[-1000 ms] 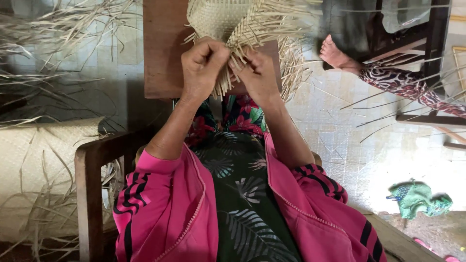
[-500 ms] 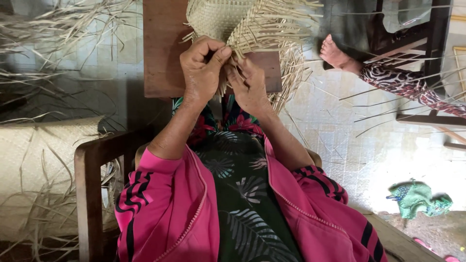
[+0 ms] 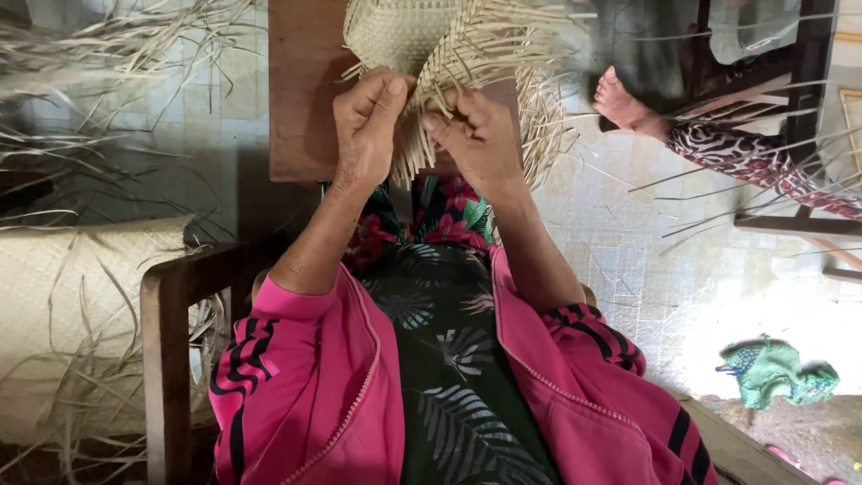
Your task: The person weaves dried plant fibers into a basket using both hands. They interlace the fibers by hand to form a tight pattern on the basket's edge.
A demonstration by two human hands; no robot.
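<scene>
**Both hands pinched on the loose strips of a straw weave**

Here we are above a pale tiled floor (image 3: 628,260), and the woven straw piece (image 3: 404,31) sits at the top of view, over a brown wooden board (image 3: 301,99). The left hand (image 3: 368,126) has its fingers curled shut on the loose strips (image 3: 422,153) at the edge of the weave. The right hand (image 3: 476,135) pinches those strips just beside it (the 2 hands almost touching). A wooden chair arm (image 3: 175,296) stands at left, with a rolled mat (image 3: 54,296) beyond. Another person's bare foot (image 3: 624,99) rests on the tiles at right; a green cloth (image 3: 772,368) lies lower down.
</scene>
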